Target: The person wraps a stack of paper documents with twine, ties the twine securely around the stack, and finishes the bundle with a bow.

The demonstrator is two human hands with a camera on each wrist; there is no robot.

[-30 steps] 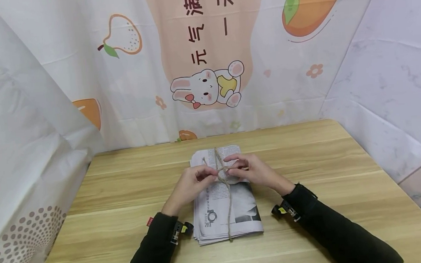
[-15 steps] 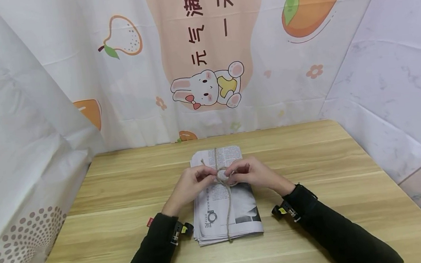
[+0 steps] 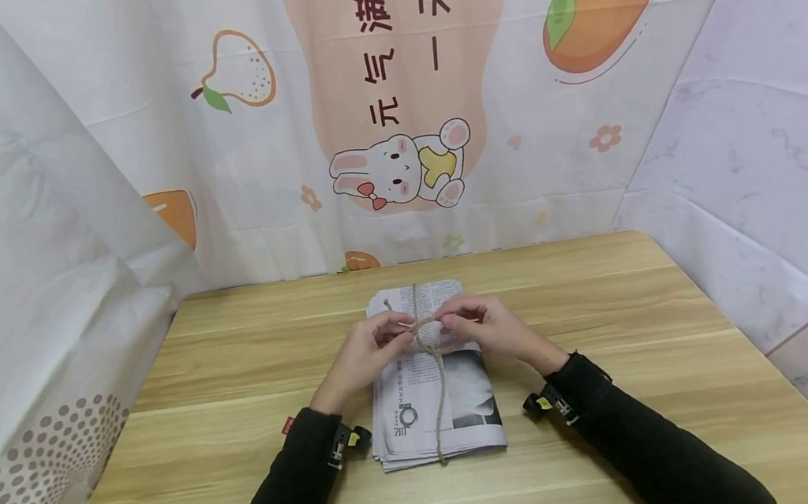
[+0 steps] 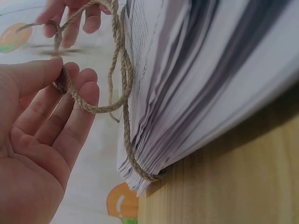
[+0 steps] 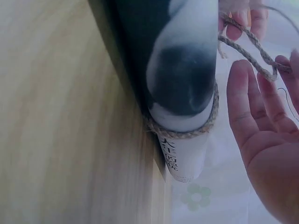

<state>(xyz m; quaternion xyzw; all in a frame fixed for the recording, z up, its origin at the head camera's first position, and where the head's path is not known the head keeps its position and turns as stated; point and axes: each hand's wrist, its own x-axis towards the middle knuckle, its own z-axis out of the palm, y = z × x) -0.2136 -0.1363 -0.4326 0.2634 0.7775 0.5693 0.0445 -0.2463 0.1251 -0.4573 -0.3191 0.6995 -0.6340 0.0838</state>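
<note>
A folded stack of newspapers (image 3: 418,433) lies on the table, with brown twine (image 3: 441,407) running lengthwise and crosswise around it. Over the middle of the stack, where the twine crosses, my left hand (image 3: 366,358) pinches a loop of twine (image 4: 88,108) between thumb and fingertips. Opposite it, my right hand (image 3: 495,328) pinches another loop of the twine (image 5: 252,58) with thumb and index finger; its other fingers are spread. A loose twine end (image 3: 388,305) sticks up beyond the left fingers. The knot is partly hidden by the fingertips in the head view.
The wooden table (image 3: 593,300) extends to both sides of the stack. A printed curtain (image 3: 248,177) hangs along its far edge, with white sheeting (image 3: 34,257) at the left and marbled cloth (image 3: 759,153) at the right. Each wrist carries a small strapped camera.
The right hand first pulls its twine close to the crossing, then draws a little away to the right and up. The left hand stays nearly in place, its fingertips shifting slightly. The newspapers stay put.
</note>
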